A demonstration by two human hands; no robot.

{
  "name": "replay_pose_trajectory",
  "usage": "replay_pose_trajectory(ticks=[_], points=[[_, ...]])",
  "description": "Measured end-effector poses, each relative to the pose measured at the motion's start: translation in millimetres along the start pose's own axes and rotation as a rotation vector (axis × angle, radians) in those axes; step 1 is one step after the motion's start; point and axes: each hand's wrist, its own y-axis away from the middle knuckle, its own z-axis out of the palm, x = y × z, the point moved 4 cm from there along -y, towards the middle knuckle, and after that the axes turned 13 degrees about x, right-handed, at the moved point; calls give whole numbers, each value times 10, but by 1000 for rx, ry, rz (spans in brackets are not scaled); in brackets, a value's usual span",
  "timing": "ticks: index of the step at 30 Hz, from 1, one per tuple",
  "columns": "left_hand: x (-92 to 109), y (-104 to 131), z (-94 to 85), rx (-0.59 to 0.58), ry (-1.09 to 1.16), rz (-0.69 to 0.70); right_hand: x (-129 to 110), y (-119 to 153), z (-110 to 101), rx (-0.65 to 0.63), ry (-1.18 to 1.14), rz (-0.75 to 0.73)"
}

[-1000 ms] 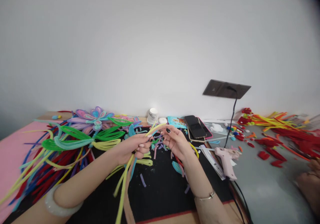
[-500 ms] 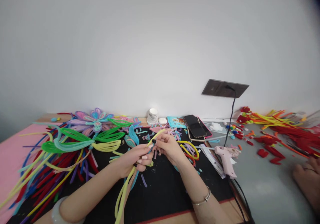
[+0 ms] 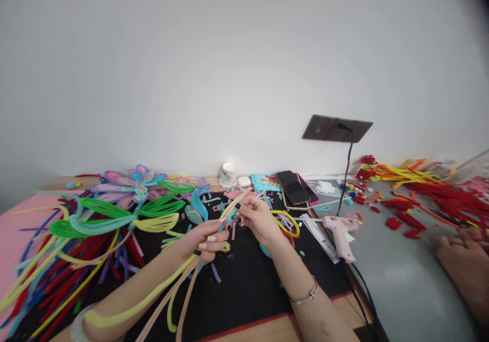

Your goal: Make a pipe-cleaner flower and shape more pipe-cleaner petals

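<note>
My left hand (image 3: pixel 210 239) is closed around a bundle of fuzzy pipe cleaners (image 3: pixel 185 270) in yellow, peach and blue. Their long tails hang below the fist, and one yellow strand lies across my left forearm. My right hand (image 3: pixel 259 218) pinches at the upper part of the same bundle, thumb and index finger together, close to the left fingertips. The short upper ends stick out above both hands. Just left of the hands lies a blue and pink pipe-cleaner bud (image 3: pixel 197 208). Further left is a pipe-cleaner flower (image 3: pixel 139 184) with green and yellow looped leaves (image 3: pixel 158 223).
A pink glue gun (image 3: pixel 341 237) lies on the right with its cord running to the wall socket (image 3: pixel 336 129). Behind stand a white cup (image 3: pixel 228 174) and a phone (image 3: pixel 293 187). At far right, another person's hand (image 3: pixel 464 255) is near red pipe cleaners (image 3: pixel 439 199).
The tails of the held pipe cleaners have spread apart, with a yellow one now over my left forearm. The whole view has shifted slightly. Both hands keep hold of the bundle.
</note>
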Motion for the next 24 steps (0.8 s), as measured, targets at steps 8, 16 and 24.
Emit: replay_pose_trajectory(ticks=[8, 16, 24], points=[[-17, 4, -23, -64, -19, -56, -14, 7, -3, 13, -37, 25], [-51, 9, -5, 3, -246, 0, 22, 11, -8, -19, -14, 92], [-161, 17, 50, 212, -565, 138, -67, 62, 52, -68, -23, -3]])
